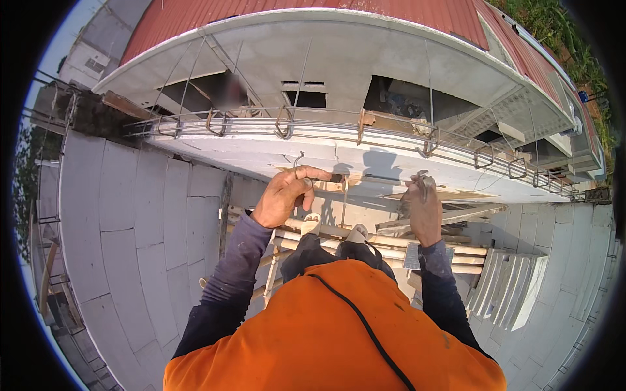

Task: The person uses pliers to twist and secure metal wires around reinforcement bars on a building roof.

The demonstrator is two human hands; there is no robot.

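Note:
My left hand [284,197] is raised in front of me, below the long rebar cage [365,127]. Its index finger points right and the other fingers curl in. A short bent wire [298,159] with a hooked end sticks up from this hand. To the right, my right hand [424,212] is closed round a small grey metal tool [424,182], whose kind I cannot make out. Square stirrups and long thin bars make up the cage, which runs along the top of a white block wall [319,150]. Neither hand touches the cage.
My sandalled feet [311,224] stand over bamboo poles [463,250] and planks. Pale block walls rise at the left [150,260] and right [554,254]. Stacked blocks [508,287] lean at the right. Beyond the cage are openings and a red metal roof [313,13]. Thin upright rods [304,68] stand behind it.

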